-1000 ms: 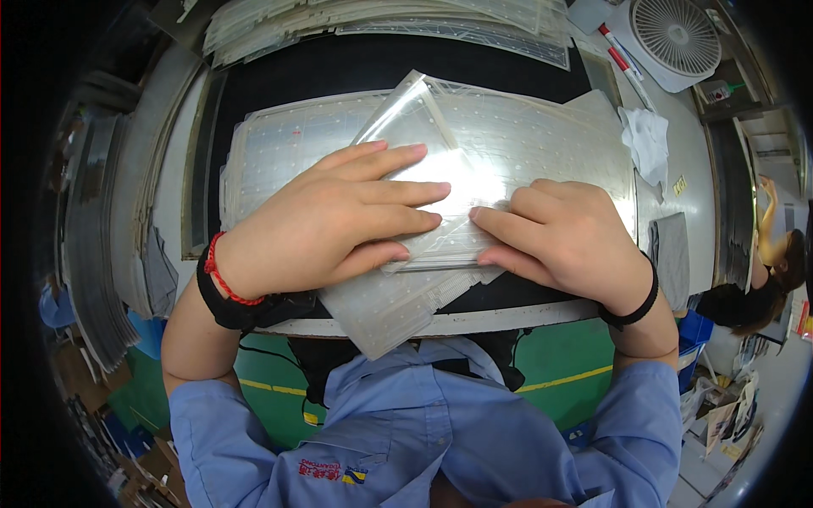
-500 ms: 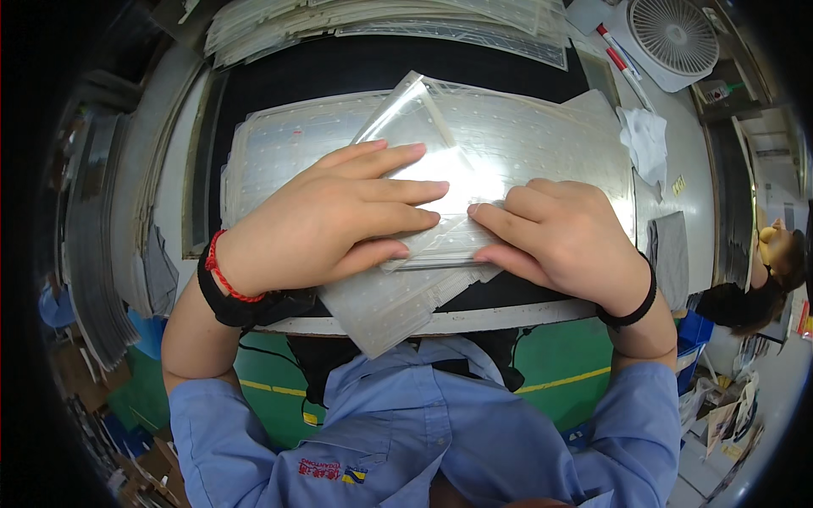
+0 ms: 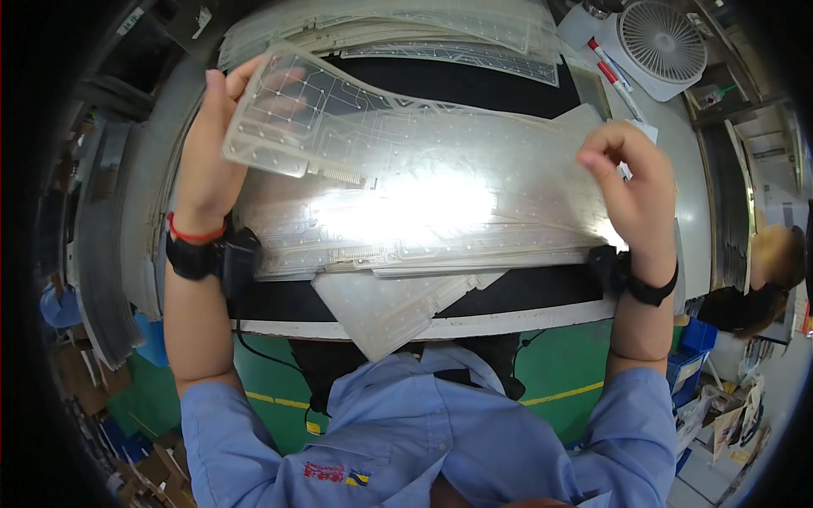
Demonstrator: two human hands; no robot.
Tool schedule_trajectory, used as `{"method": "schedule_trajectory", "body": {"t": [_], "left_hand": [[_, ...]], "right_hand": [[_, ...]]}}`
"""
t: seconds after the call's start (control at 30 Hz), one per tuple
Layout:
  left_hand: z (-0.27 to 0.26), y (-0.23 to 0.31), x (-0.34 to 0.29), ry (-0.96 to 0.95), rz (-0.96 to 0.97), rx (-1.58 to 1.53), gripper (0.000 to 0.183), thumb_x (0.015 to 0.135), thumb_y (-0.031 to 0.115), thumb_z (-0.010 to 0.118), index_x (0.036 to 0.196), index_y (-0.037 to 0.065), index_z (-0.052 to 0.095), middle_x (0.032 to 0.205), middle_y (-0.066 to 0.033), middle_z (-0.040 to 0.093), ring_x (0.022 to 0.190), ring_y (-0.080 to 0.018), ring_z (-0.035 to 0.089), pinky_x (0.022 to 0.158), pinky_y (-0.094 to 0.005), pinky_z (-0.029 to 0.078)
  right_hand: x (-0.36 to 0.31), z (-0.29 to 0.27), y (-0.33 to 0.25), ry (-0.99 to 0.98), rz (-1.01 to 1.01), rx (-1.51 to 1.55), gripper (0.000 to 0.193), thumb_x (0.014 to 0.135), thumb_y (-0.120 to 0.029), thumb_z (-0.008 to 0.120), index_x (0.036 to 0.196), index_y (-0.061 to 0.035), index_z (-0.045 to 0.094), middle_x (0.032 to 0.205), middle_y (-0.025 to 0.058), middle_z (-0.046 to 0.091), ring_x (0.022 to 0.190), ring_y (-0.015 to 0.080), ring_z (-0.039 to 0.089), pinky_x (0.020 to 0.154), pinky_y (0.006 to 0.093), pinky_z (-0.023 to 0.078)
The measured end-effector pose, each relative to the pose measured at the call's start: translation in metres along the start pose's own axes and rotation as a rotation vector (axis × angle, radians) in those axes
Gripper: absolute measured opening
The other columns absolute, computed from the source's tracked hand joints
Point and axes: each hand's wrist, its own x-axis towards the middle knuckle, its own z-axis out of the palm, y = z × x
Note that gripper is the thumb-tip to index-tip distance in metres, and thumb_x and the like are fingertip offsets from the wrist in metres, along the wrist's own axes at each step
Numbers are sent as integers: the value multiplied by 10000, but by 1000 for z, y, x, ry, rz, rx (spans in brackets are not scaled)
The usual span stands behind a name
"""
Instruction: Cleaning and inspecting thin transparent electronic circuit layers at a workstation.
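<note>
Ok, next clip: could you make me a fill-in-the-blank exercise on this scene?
1. The left hand is at the ____ end of the raised clear sheet.
2. The person's sleeves are ____.
3. The fan stands toward the picture's upper ____.
4. The floor bears a ____ line.
Missing words: left; blue; right; yellow.

There is one raised sheet, one fan, two markers and one bracelet.

The head-worn left fisheye looks steeply down from above the near edge of the tabletop — close enough to include the wearer's blue shirt. It faces across toward the far edge, straight lines bowing outward.
</note>
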Motion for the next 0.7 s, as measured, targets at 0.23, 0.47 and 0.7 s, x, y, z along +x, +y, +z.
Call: {"method": "schedule_trajectory", "body": {"t": [0.23,0.47,0.7], "left_hand": [[-58,-22,28,-176,-282,231,428,1054,309,473,1325,-11,558,1147,-50,686,1008,-85,649,863,-240,516],[-53,-2,18,-311,-249,405,428,982,214,600,1351,7,532,1081,-51,708,851,-77,615,829,-238,500],[-59,-14,28,-115,-202,306,331,1052,213,489,1318,22,538,1022,-68,709,575,7,501,488,-138,392]], "right_hand": [[3,-16,55,-71,194,-137,362,908,-274,701,1180,-37,665,1042,84,667,908,183,601,781,306,479],[8,-24,75,91,212,-233,361,884,-269,721,1146,-24,684,1001,108,677,878,208,621,770,317,493],[12,-39,97,376,-49,-442,310,886,-227,711,1117,-21,694,945,88,681,829,198,620,737,318,490]]}}
